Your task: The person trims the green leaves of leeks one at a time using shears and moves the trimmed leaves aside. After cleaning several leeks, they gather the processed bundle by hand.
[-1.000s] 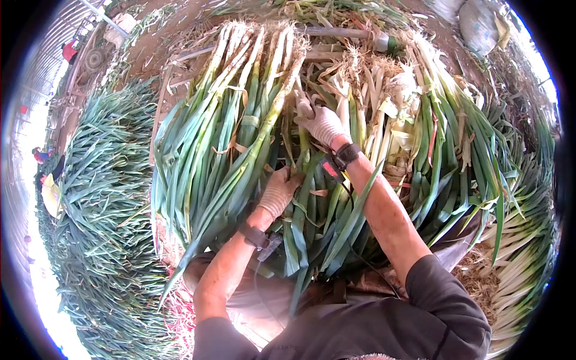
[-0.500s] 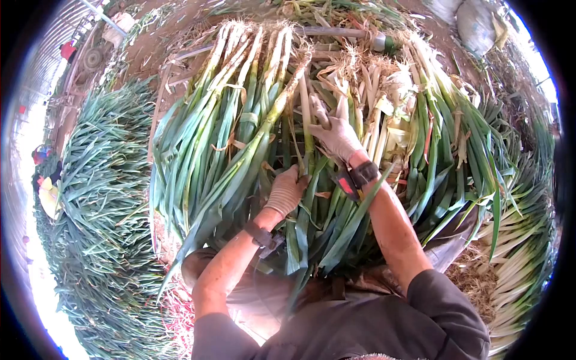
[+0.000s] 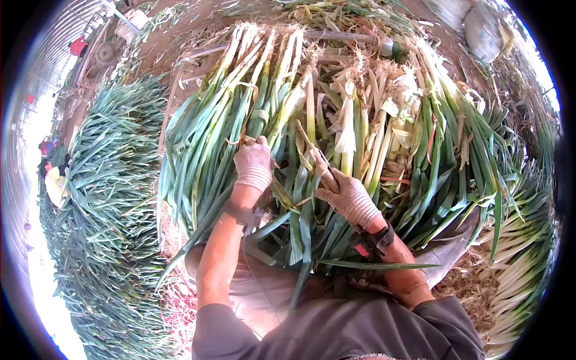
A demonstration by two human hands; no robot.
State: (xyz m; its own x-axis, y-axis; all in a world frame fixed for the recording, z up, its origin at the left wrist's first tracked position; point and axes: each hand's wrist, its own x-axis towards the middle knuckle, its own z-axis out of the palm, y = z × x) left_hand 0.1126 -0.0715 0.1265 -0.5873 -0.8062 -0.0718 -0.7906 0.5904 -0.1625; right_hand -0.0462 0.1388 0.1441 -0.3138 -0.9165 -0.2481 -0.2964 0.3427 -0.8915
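Toward eleven o'clock, roots pointing to twelve, green onions (image 3: 235,111) are touched by the curled left hand (image 3: 252,165), its hold hidden; near four o'clock, a withered brown strip (image 3: 306,135) is neared by the right hand (image 3: 347,195); whether anything is pinched cannot be told.

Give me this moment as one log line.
left hand: over left leeks, grip unclear | right hand: over middle leeks, grip unclear | roots: facing away from wearer
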